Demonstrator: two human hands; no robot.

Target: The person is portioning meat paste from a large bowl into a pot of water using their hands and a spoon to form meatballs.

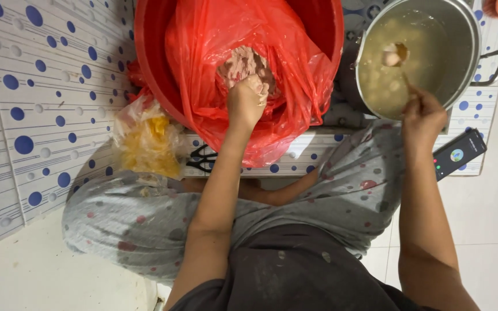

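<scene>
Materials and finishes around the two hands

The left hand (248,99) sinks into moist, coarse pink paste (243,62) lined by a thin, crinkled, glossy red plastic bag (295,75) inside a smooth red plastic basin (148,52). At two o'clock, the right hand (423,118) grips a spoon (400,57) over a brushed, dull-shining metal pot (468,40) of cloudy liquid. At nine o'clock lies a clear crumpled plastic bag (145,144); a glossy dotted mat (36,103) covers the matt floor; soft printed cloth (122,224) drapes the legs.
</scene>
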